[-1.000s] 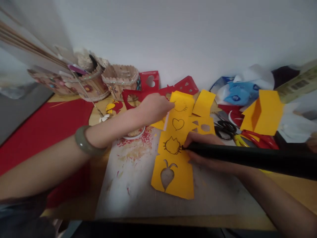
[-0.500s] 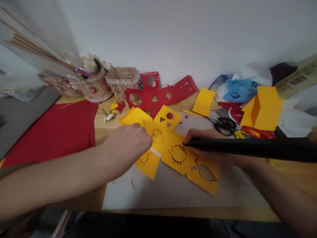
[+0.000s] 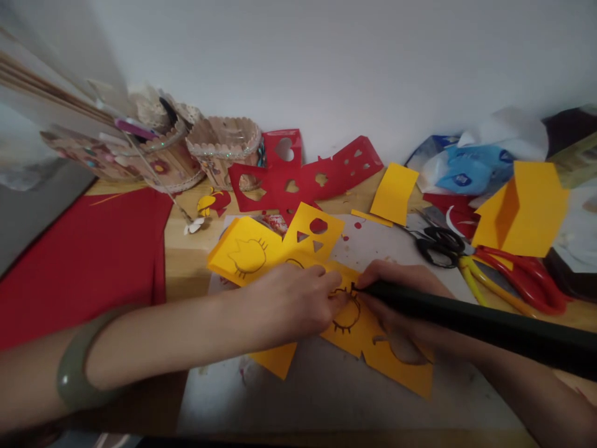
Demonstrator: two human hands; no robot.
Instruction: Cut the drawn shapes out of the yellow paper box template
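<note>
A yellow card [image 3: 396, 367] with pen-drawn outlines and cut-out shapes lies in the middle of the table, on a pale, stained board [image 3: 261, 404]. Bent fingers of my left hand [image 3: 298, 305] press on it, close to a drawn fish-like outline [image 3: 346, 314]. My right hand [image 3: 410, 292] is closed round a long black pen-like tool [image 3: 457, 317], whose tip meets the top of that outline. Its exact kind is unclear. Beneath the right hand is a leaf-shaped opening, partly covered. My left forearm hides part of the card.
Red cut-out card [image 3: 298, 186] lies behind. Decorated wooden baskets [image 3: 226, 149] stand at the back left, above red sheets [image 3: 102, 249]. To the right are black-handled scissors [image 3: 441, 246], red-handled scissors [image 3: 527, 283], folded yellow card [image 3: 527, 208] and a blue tissue pack [image 3: 476, 168].
My left hand has moved right and down, toward the fish-like outline, uncovering the drawing at the card's left. The tool tip stays near the outline's top. The view has shifted slightly.
</note>
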